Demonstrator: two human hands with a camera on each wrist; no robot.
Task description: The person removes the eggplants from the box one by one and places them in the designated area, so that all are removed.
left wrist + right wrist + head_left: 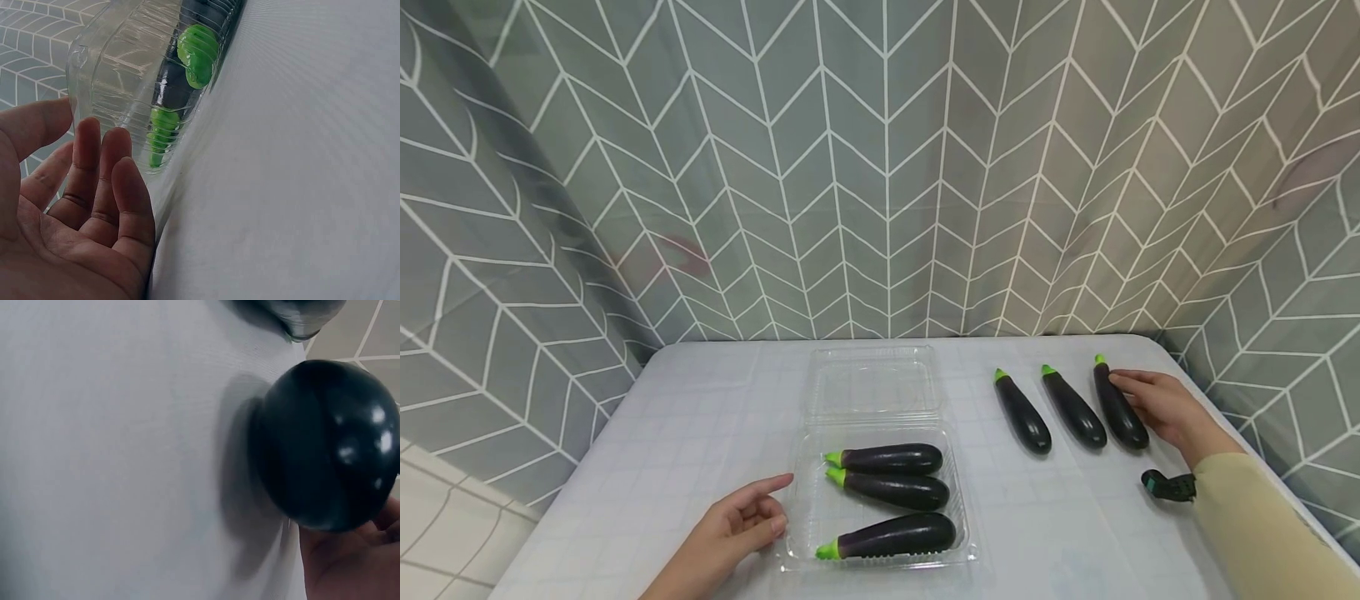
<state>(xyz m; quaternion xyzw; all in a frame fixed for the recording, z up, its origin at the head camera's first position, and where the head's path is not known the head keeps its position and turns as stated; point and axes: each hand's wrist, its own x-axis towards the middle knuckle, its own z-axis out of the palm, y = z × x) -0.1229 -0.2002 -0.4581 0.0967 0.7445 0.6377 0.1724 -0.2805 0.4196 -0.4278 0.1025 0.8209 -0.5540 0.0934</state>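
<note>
My right hand (1165,408) grips the rightmost eggplant (1122,408) near its green stem end, fingers over its upper part. Up close in the right wrist view, the rounded dark end of that eggplant (328,447) hides most of the fingers. My left hand (730,529) is beside the left edge of a clear plastic clamshell box (805,500), fingers loosely bent and holding nothing. Inside the box lie three eggplants: one at the back (891,458), one in the middle (895,491) and one at the front (898,536), stems pointing left.
Two more eggplants, one nearer the box (1024,414) and one beside it (1075,408), lie on the white-covered table (700,408). The box's lid (872,383) is folded back flat behind its base. A grey patterned curtain (887,183) hangs behind and at both sides.
</note>
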